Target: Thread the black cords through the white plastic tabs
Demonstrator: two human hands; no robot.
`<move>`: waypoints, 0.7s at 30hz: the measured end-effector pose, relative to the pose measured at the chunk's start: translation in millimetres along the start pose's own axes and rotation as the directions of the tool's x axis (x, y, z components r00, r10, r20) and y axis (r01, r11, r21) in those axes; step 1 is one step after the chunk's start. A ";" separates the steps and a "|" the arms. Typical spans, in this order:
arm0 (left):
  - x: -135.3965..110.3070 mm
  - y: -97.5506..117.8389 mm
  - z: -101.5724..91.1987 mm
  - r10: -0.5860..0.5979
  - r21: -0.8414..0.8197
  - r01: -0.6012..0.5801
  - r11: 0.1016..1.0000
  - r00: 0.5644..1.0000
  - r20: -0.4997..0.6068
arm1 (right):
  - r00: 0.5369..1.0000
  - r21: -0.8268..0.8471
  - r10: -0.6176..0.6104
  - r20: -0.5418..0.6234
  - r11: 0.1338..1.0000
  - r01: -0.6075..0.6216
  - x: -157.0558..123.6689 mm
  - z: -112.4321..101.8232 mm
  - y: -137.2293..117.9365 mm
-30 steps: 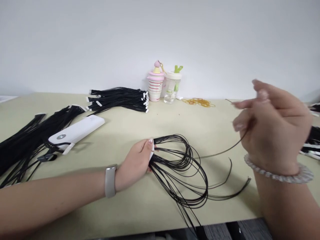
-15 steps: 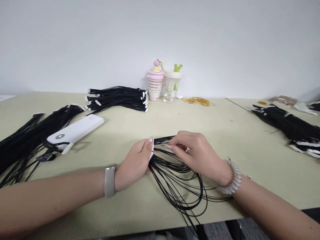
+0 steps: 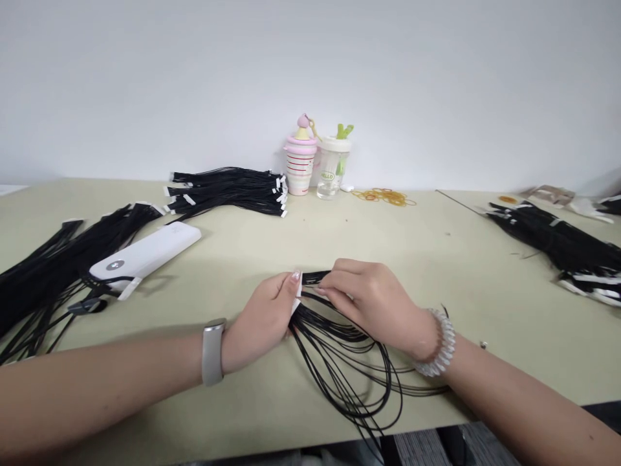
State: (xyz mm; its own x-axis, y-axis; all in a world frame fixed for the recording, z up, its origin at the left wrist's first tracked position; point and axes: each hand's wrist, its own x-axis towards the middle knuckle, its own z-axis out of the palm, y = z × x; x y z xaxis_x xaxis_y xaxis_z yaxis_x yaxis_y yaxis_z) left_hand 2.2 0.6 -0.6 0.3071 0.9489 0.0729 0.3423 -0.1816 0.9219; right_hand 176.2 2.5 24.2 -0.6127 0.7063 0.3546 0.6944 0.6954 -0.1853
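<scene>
1. The left hand (image 3: 262, 318) is clasping white connectors (image 3: 295, 304); black wires (image 3: 315, 318) are fanning out to its right.
2. The right hand (image 3: 373, 296) is pinching at these wires, fingertips pointing left; the connectors are sitting just beyond them, nearer the left hand.

cups (image 3: 300, 173) left of rubber bands (image 3: 388, 197) on the table (image 3: 412, 239), behind the wire loops (image 3: 317, 318)
</scene>
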 end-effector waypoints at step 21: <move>2.3 2.4 -0.3 -0.179 -0.217 0.150 0.965 0.977 -0.118 | 0.853 0.078 0.152 0.499 0.973 -0.219 -15.7 -45.8 10.5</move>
State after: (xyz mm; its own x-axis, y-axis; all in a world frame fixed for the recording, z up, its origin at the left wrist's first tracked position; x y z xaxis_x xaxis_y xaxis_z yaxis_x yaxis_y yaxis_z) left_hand 3.4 2.4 1.9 0.1342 0.9898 -0.0487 0.1840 0.0234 0.9827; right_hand 210.4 -7.4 58.6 -0.6056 0.7745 -0.1826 0.7800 0.5323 -0.3289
